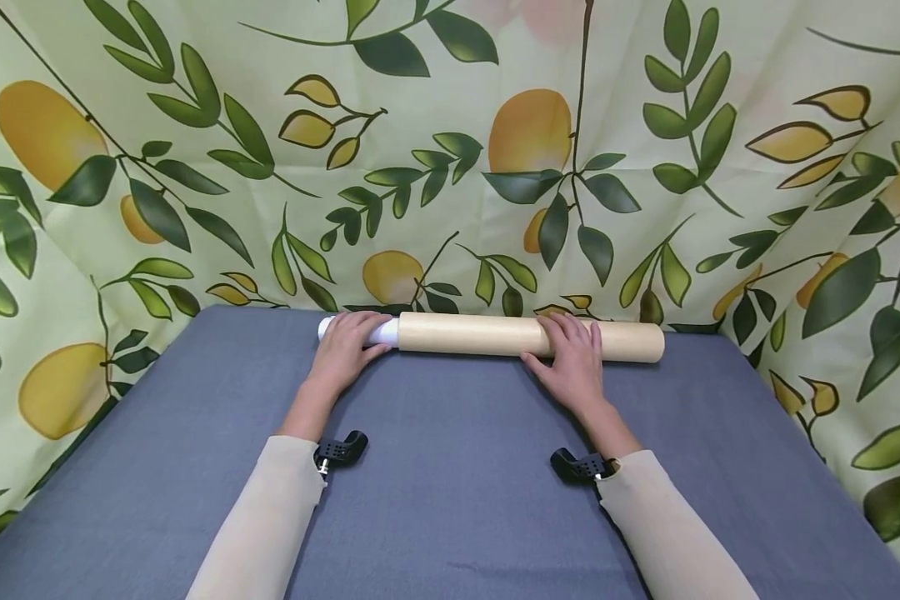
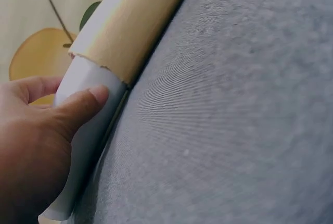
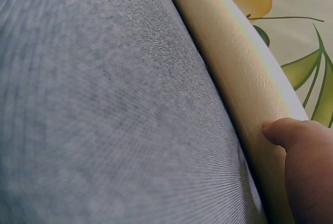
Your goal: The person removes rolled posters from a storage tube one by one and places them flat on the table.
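A tan cardboard tube lies crosswise along the back of the table. Out of its left end sticks a narrower white roll, probably paper. My left hand grips this roll, its thumb on the near side and its fingers over the far side. In the left wrist view the tube's torn-looking rim overlaps the white roll. My right hand holds the tube right of its middle, with the thumb against the near side. How deep the roll reaches inside is hidden.
A blue-grey cloth covers the table. Behind and on both sides hangs a curtain printed with leaves and orange fruit, close to the tube at the back edge. Each wrist wears a black camera mount.
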`<state>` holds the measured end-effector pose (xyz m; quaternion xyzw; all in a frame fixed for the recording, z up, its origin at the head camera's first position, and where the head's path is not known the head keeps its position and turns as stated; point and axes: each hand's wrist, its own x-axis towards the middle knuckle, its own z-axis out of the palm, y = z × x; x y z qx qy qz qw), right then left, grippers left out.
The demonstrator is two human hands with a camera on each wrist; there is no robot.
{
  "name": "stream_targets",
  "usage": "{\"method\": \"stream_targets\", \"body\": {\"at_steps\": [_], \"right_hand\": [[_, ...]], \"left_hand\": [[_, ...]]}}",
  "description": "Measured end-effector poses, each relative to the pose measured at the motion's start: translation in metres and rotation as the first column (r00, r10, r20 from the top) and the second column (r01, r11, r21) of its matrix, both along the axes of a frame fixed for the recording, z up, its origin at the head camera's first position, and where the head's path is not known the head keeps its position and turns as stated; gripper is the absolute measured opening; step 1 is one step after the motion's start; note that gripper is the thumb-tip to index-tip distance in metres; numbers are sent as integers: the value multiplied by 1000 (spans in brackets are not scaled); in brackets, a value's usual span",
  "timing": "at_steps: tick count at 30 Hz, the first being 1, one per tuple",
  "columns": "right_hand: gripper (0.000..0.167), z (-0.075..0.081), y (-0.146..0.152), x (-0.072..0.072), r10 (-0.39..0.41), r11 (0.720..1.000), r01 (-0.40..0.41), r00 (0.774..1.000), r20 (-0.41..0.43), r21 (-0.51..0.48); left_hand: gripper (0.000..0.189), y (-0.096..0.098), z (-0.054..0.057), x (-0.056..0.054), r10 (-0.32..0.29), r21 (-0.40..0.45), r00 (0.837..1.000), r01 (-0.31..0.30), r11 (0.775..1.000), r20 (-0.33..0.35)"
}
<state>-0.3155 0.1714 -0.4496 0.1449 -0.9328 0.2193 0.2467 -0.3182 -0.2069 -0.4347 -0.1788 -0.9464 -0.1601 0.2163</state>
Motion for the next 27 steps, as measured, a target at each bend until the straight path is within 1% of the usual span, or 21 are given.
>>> {"method": "stream_targets", "body": {"at_steps": [6,13,21,24,27], "right_hand": [[68,1,-1,0,3,1000,-3,1000,4,10],[67,2,0,0,11,1000,-11,1000,3,12],[65,2,4,-1,17,1000,-17,1000,-3,11],[65,2,5,-1,12,1000,-12,1000,-7,-9],[65,2,6,-1,6,1000,-6,1000,-13,-30]], "left_hand": [[47,-12,0,1,22,22,999,-23,999,25],[46,-30,-1,4,48,69,999,-49,996,7],[49,-45,2,9,80,108,996,-85,991,47],[53,-47,3,10,75,127,995,-82,988,58],[59,-42,6,8,59,135,997,-65,989,48]]}}
